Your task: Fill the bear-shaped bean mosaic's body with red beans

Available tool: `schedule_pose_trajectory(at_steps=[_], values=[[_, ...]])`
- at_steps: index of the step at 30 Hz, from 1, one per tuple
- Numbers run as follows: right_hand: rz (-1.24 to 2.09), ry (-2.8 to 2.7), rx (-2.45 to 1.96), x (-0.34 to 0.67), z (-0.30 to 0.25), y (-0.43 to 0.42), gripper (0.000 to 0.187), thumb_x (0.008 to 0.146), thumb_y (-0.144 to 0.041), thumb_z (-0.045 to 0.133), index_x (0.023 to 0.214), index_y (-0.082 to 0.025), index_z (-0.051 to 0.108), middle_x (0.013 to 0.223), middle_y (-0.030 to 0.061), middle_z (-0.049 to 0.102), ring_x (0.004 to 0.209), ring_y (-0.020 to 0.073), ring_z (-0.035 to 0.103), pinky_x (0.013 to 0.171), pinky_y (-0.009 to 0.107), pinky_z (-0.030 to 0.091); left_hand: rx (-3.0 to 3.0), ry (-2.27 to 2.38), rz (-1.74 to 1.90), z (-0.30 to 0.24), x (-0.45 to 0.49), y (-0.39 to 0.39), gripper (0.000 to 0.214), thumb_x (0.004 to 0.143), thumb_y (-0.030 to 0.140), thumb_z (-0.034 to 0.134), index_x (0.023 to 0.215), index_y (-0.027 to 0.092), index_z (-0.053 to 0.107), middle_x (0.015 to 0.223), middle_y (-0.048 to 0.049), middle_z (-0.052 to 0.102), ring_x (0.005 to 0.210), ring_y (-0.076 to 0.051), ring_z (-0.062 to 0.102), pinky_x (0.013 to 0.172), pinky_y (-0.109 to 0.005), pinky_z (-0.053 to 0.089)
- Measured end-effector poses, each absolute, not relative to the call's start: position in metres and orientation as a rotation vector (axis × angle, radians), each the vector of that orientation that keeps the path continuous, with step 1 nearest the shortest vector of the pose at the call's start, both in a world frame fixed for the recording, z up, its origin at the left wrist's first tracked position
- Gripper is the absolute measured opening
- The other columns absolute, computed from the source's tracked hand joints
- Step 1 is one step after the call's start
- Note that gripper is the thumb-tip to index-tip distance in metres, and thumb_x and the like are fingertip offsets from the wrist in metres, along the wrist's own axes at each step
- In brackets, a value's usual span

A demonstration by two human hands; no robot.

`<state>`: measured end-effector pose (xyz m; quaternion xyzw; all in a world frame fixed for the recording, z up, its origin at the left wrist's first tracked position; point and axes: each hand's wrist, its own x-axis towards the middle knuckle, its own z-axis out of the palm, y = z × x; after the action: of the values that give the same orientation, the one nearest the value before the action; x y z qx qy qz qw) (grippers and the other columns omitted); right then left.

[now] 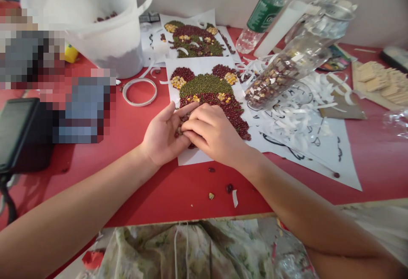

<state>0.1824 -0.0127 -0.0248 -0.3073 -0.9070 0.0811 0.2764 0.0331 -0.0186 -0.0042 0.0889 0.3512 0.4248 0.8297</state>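
My left hand is turned palm up and cupped, with a few dark beans lying in it. Over that palm, my right hand bends down with its fingers drawn together, the tips touching the beans; whether one is pinched between them is hidden. Both hands are above the lower part of a bean picture on white paper. This picture has green beans, red beans and yellow corn kernels laid in the shape of an animal head with two round ears. My hands cover its lower left side.
Behind lies a second bean picture. A white bucket and a tape roll stand left. On the right are a tilted plastic bottle of beans, paper strips, a green-labelled bottle and wooden sticks. Loose beans lie near the edge.
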Motion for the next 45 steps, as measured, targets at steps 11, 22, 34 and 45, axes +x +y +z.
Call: schedule_pose_trajectory(at_steps=[11, 22, 34, 45], values=[[0.036, -2.620, -0.790, 0.184, -0.020, -0.007, 0.027, 0.102, -0.022, 0.039, 0.087, -0.020, 0.061, 0.089, 0.0060, 0.060, 0.090, 0.0205, 0.049, 0.083, 0.036, 0.036, 0.156, 0.689, 0.910, -0.005, 0.035, -0.019, 0.048, 0.103, 0.037, 0.024, 0.134, 0.016, 0.055, 0.062, 0.0017, 0.063, 0.049, -0.013, 0.058, 0.055, -0.023, 0.048], [0.273, -2.472, -0.868, 0.204, -0.017, -0.002, 0.017, 0.099, -0.018, 0.043, 0.088, -0.021, 0.055, 0.090, 0.0051, 0.057, 0.085, 0.0189, 0.051, 0.081, 0.033, 0.039, 0.235, 0.726, 1.149, -0.007, 0.018, -0.003, 0.059, 0.103, 0.040, 0.025, 0.153, 0.008, 0.032, 0.130, -0.0110, 0.069, 0.121, -0.018, 0.065, 0.099, -0.026, 0.053], [0.154, -2.740, -0.812, 0.199, -0.035, 0.001, 0.023, 0.100, -0.017, 0.044, 0.088, -0.017, 0.064, 0.088, 0.0056, 0.061, 0.083, 0.0190, 0.049, 0.080, 0.033, 0.032, 0.289, 0.723, 1.153, -0.015, 0.012, 0.001, 0.058, 0.103, 0.040, 0.025, 0.153, 0.010, 0.031, 0.151, -0.0097, 0.052, 0.134, -0.018, 0.056, 0.108, -0.026, 0.049], [0.204, -2.737, -0.815, 0.199, -0.036, 0.001, 0.021, 0.098, -0.016, 0.048, 0.089, -0.016, 0.067, 0.088, 0.0052, 0.063, 0.083, 0.0184, 0.051, 0.081, 0.034, 0.033, 0.282, 0.716, 1.149, -0.015, 0.012, 0.001, 0.058, 0.103, 0.039, 0.025, 0.152, 0.009, 0.032, 0.149, -0.0106, 0.054, 0.135, -0.019, 0.055, 0.110, -0.027, 0.048]])
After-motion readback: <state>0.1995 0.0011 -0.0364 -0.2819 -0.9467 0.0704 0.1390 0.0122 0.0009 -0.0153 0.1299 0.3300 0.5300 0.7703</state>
